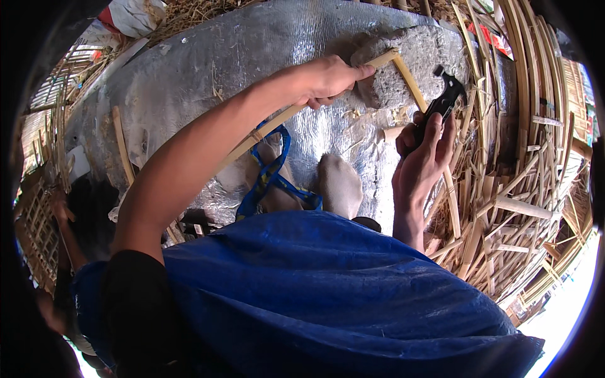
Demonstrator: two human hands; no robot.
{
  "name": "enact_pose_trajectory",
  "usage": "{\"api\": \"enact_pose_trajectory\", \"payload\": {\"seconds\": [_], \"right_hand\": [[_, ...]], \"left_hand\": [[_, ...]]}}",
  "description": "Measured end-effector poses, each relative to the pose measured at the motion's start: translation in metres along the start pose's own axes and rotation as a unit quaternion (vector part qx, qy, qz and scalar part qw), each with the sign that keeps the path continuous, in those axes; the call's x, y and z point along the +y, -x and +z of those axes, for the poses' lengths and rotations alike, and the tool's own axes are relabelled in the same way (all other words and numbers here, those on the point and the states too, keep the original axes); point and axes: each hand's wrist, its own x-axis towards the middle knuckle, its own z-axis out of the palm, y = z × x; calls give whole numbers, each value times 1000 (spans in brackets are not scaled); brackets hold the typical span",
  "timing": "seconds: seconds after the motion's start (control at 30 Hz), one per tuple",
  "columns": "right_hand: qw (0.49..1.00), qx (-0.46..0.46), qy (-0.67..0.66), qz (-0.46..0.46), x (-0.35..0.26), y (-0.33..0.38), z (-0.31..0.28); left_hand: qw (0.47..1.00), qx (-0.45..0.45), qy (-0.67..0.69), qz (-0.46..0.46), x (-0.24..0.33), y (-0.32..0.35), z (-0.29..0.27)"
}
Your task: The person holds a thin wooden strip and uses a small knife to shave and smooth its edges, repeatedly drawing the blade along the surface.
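A narrow bamboo strip runs from under my left forearm up to a sharp bend over a grey stone block, then slants down toward my right hand. My left hand pinches the strip just left of the bend, thumb along it. In my right hand is a small black hammer, head up, at the block's right edge. My fingers wrap its handle. The strip passes by this hand and shows again below it; whether the fingers also touch it, I cannot tell.
Silvery sheeting covers the ground. Split bamboo pieces pile up at the right. A blue sheet drapes over my lap, a blue strap and my covered foot beyond it. Another person's hand shows at far left.
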Motion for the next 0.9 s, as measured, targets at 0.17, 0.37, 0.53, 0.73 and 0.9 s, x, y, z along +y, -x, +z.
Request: {"api": "enact_pose_trajectory", "payload": {"seconds": [0.17,0.37,0.53,0.73,0.9], "right_hand": [[992,-27,-111,57,23,2,18],[986,29,-163,9,17,21,38],[980,-116,-114,112,19,13,37],[983,-14,-181,30,27,22,40],[984,-57,-168,36,27,13,37]], "left_hand": [[1000,-5,-1,-3,3,1,0],[1000,10,-2,1,3,2,2],[999,33,-25,0,4,4,5],[999,20,-20,29,-3,-4,3],[998,42,-47,0,7,6,4]]}}
